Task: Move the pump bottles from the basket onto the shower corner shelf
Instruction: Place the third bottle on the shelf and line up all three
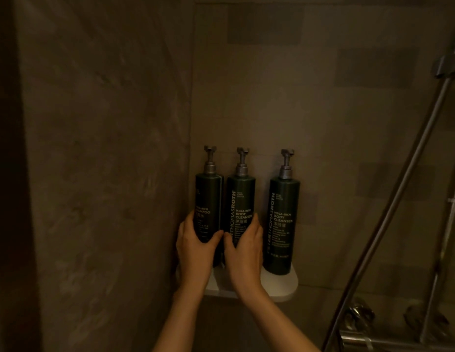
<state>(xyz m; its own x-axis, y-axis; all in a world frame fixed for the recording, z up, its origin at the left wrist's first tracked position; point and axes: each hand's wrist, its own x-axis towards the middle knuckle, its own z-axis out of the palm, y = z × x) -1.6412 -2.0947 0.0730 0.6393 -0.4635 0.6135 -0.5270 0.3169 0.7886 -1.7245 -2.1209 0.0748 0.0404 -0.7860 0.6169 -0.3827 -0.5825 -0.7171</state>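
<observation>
Three dark green pump bottles stand upright on the white corner shelf (285, 283). The shampoo bottle (208, 196) is at the left against the wall, and my left hand (194, 247) is wrapped around its lower part. Beside it, touching, is a body cleanser bottle (240, 199), with my right hand (245, 252) gripping its lower half. A second body cleanser bottle (282, 219) stands alone at the right end of the shelf, a gap apart. The basket is out of view.
Brown tiled walls meet in the corner behind the shelf. A metal shower rail and hose (399, 186) slant down the right side, with chrome taps (361, 316) at the lower right. The room is dim.
</observation>
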